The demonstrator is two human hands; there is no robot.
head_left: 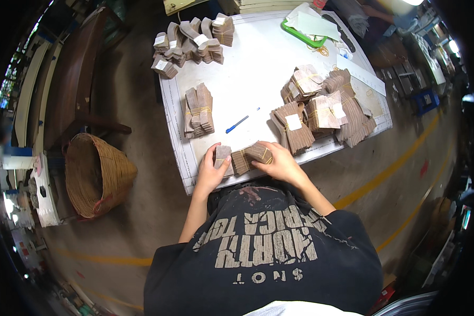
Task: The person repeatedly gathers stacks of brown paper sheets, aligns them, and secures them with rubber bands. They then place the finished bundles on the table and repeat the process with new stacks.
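At the near edge of the white table, my left hand (212, 173) closes its thumb and fingers around a small stack of greyish-brown cut pieces (223, 154). Right beside it, my right hand (280, 164) grips a banded bundle of brown cut pieces (259, 152), thumb at the near side and fingers over the top. Between the hands lie more stacked brown pieces (240, 162), touching that bundle. Their material is hard to make out. Farther up, another bundle with a yellow band (198, 111) rests on the table, and a blue pen (237, 124) lies to its right.
Several labelled bundles (210, 50) crowd the table's far left corner. More banded bundles (293, 129) are piled at the right. A green-rimmed tray (305, 38) with papers sits at the far right, near loose rubber bands (321, 51). A wicker basket (118, 176) stands on the floor at left.
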